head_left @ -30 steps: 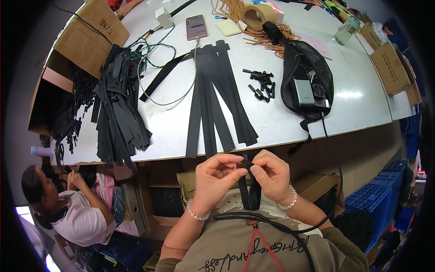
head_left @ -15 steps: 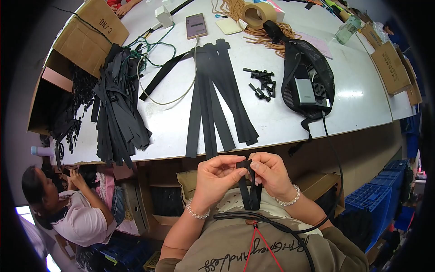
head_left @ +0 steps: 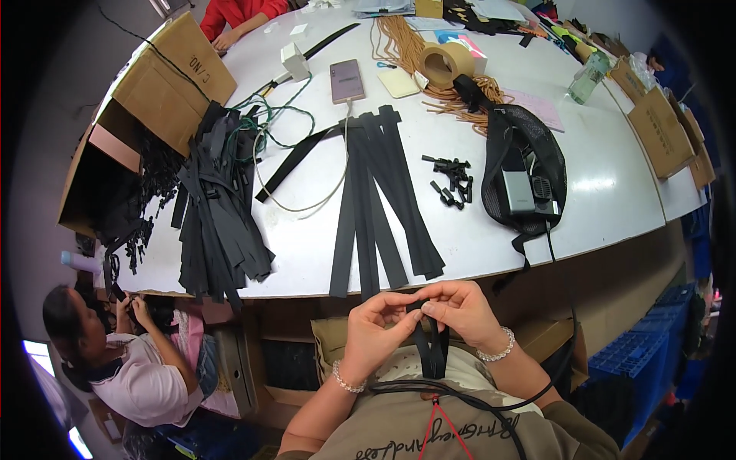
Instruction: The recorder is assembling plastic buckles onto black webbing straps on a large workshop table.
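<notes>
We find L hand [head_left: 374, 331] and R hand [head_left: 464, 316] pinching a looped black strap [head_left: 433, 359] between them, near the table [head_left: 307, 253] edge; we judge it WIP, w/ flat straps [head_left: 362, 222] on the table apparently unworked. We note black cords [head_left: 153, 180] spilling from the carton [head_left: 172, 84], grey device [head_left: 519, 193] in mesh bag [head_left: 502, 126].

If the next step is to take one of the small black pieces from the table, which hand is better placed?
Probably the right hand: the small black pieces lie ahead of it, while the left hand is farther off. Both hold the black strap, so the left could hold it alone.
</notes>
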